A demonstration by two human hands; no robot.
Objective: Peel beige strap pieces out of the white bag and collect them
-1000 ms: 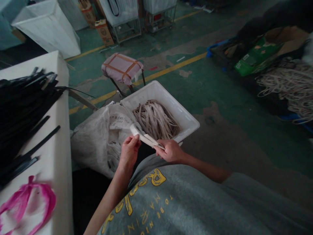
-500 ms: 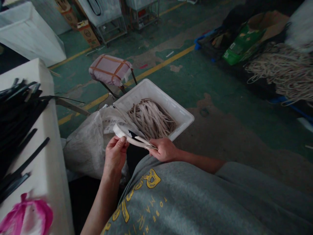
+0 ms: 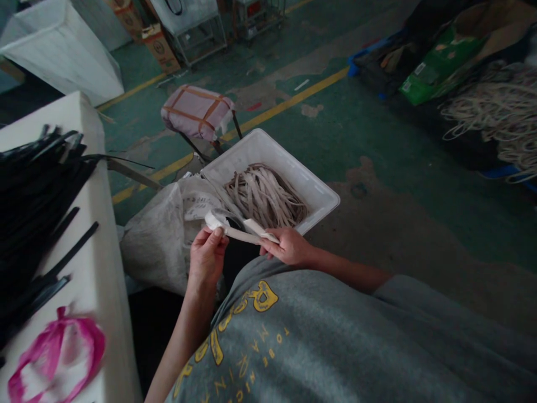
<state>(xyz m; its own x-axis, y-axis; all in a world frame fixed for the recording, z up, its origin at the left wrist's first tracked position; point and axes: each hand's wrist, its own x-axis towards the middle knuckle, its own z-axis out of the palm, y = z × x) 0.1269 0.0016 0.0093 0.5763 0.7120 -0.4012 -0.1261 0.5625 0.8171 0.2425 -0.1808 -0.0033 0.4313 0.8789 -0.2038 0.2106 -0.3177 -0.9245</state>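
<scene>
A pale, flat strip [image 3: 241,235] is stretched between my two hands in front of my waist. My left hand [image 3: 208,249] pinches it between thumb and fingers, close to a bend where it curls over. Wrapped round the strip's other part is my right hand [image 3: 289,247], with a loose end sticking out above the fingers. Just beyond my hands, a white plastic bin [image 3: 319,210] holds a heap of similar beige strips [image 3: 268,196]. To the left of the bin sits a whitish woven sack [image 3: 161,235].
On my left a white table [image 3: 115,313] carries black strips [image 3: 37,184] and a pink-edged bag [image 3: 62,358]. A padded stool [image 3: 197,112] stands behind the bin. At the right lie heaped cords [image 3: 499,112] and a green box [image 3: 440,70]. Cartons [image 3: 160,47] stand farther back.
The view has shifted a little, so the surroundings sit farther right. Both hands keep hold of the strip, and its loose end at my right hand has turned to show more of its flat side.
</scene>
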